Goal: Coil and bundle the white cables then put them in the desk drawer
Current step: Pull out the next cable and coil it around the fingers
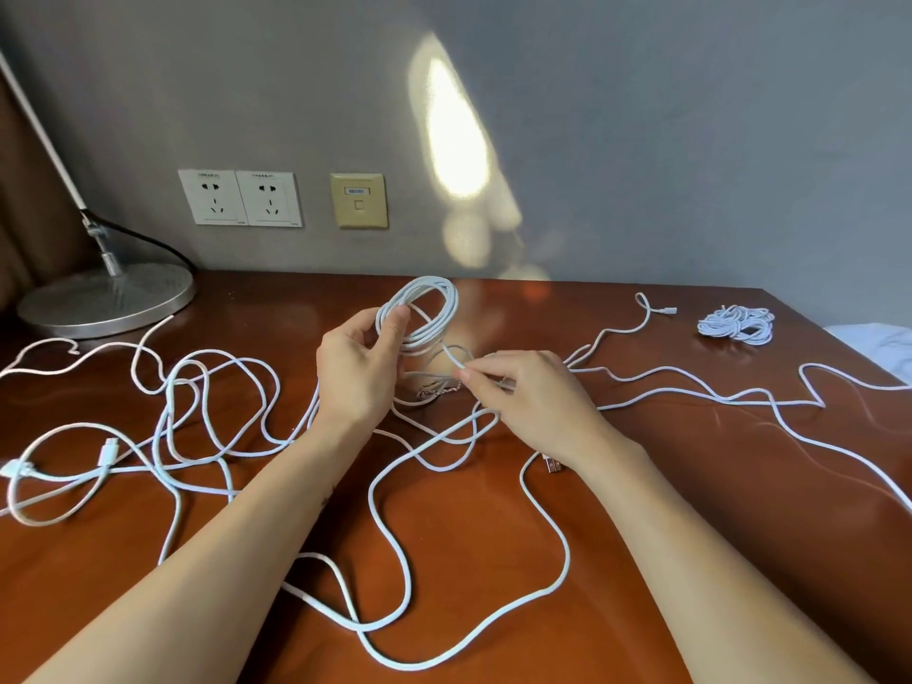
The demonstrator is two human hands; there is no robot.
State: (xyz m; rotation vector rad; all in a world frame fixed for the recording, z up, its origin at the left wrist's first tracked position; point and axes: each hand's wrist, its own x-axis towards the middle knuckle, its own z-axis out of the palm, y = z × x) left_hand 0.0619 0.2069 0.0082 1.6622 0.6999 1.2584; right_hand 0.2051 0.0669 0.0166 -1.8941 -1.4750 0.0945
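Reddish-brown wooden desk [691, 486] against a grey wall [691, 140]. One left hand [355, 367] grips one upright coil of white cable [434, 308] above the desk's middle, thumb across its loops. One right hand [528, 397] pinches the coil's loose tail [451, 355] just beside it. One finished bundle [736, 324] lies far right. Loose white cables [217, 387] sprawl tangled over the desk; their number cannot be told. Two white power sockets [213, 197], one beige wall plate [359, 200], one lamp base [106, 298].

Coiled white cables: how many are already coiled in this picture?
2: one coil held in the left hand, one bundle lying on the desk, far right.
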